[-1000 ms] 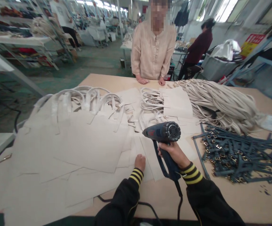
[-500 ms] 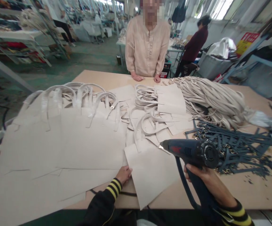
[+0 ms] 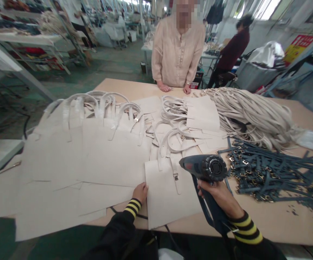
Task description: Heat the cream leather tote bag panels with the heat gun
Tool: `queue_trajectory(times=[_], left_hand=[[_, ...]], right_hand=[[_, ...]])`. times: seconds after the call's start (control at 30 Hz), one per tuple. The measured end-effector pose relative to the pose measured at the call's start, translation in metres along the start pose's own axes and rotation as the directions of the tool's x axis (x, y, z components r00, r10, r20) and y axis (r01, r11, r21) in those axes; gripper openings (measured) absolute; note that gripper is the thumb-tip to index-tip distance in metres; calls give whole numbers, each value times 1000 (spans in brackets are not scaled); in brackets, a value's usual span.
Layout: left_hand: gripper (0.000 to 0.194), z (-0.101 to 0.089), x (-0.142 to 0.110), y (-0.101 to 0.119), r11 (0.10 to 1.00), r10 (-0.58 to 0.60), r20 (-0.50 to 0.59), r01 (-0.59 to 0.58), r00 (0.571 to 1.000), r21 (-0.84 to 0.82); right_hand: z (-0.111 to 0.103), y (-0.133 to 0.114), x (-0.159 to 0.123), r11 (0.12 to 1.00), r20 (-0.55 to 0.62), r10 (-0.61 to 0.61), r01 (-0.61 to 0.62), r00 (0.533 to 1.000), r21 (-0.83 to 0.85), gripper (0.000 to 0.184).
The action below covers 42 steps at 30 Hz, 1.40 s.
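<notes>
My right hand is wrapped round the handle of a dark blue heat gun, whose nozzle points left above a beige bag panel. That panel lies in front of me with a looped handle strap and a strap with a metal buckle on its upper part. At the panel's left edge, my left hand has its fingers closed on the rim. Left of it, a pile of similar beige panels with looped handles overlaps across the table.
Dark blue buckled straps lie heaped at the right, behind them a thick bundle of long beige straps. Further beige panels lie mid-table. Across the table stands a person in a beige shirt, hands on its far edge.
The heat gun has swung left and turned its rear more toward me, uncovering the buckled strap. The panel has turned straighter, its left edge still in my left hand. The whole view has shifted slightly.
</notes>
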<state>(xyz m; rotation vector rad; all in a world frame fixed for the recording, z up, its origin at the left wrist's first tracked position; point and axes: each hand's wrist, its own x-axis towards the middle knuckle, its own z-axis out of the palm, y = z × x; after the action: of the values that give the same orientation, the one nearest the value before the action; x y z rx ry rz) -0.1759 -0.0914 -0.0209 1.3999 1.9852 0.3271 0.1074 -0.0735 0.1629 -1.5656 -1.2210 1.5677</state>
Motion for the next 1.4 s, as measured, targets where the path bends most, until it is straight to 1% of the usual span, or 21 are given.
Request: queue_trajectory(times=[0.07,0.1,0.13,0.2,0.23,0.27,0.3,0.37,0.43,0.47,0.57,0.73,0.8,0.87,0.97,1.03,1.13,1.2,1.27,1.33,1.4], left_hand=[[29,5,-6,16,990,111,-86,-102,990,99],[36,11,-10,28,963,230,-102,-211,968,166],[41,20,-14,42,907,376,-92,-346,922,241],[45,42,-18,71,725,632,-2,-591,775,354],[43,53,-18,82,651,695,57,-660,717,376],[41,62,-16,90,611,711,111,-688,695,392],[41,69,-12,93,609,688,153,-680,709,408],[47,72,-1,86,675,572,185,-586,799,448],[53,64,11,68,745,461,128,-461,878,483],[53,58,16,60,765,433,86,-417,897,490],[49,41,22,45,786,420,35,-382,907,487],[44,26,15,43,810,351,28,-318,936,493],[45,19,10,34,829,313,-35,-255,949,498],[48,10,7,23,859,244,-109,-163,964,484],[52,-1,7,16,915,93,-111,-41,990,402],[53,-5,12,18,934,31,-67,-5,997,358],[49,-3,22,23,937,-2,-23,10,1000,350],[47,-2,27,23,939,-8,1,7,1000,344],[45,-4,29,21,943,-3,19,-4,1000,333],[42,-9,30,16,947,12,28,-20,1000,322],[36,-15,29,12,948,25,24,-31,999,317]], right_hand=[[-1,1,1,1000,-50,2,-1,999,27,25],[-2,1,2,999,-64,9,-6,998,41,25],[-2,0,3,999,-71,15,-11,997,49,26],[-4,-1,4,999,-91,5,0,996,52,27],[-5,-1,4,999,-102,-6,11,995,53,28],[-6,-2,4,998,-110,-12,19,994,57,28],[-7,-2,3,998,-119,-10,18,993,64,29],[-10,-3,1,997,-129,15,-5,991,76,31],[-10,-4,-1,997,-109,34,-25,993,77,32],[-9,-4,-2,997,-88,36,-29,995,78,31],[1,-4,1,995,-37,12,-8,999,103,30],[8,-4,13,997,-18,-30,31,999,68,27],[-1,-3,19,996,-60,-40,44,997,71,27],[-15,-2,27,997,-163,-52,60,985,43,26],[-40,2,31,999,-296,-42,32,954,-39,24],[-55,8,20,998,-322,4,-23,947,-55,24],[-70,23,-22,984,-310,111,-149,944,-102,27],[-70,33,-58,954,-249,191,-239,949,-180,30],[-56,40,-90,919,-108,268,-288,957,-270,34],[-30,43,-107,909,39,289,-262,956,-325,37],[4,42,-110,921,218,281,-199,935,-335,35]])
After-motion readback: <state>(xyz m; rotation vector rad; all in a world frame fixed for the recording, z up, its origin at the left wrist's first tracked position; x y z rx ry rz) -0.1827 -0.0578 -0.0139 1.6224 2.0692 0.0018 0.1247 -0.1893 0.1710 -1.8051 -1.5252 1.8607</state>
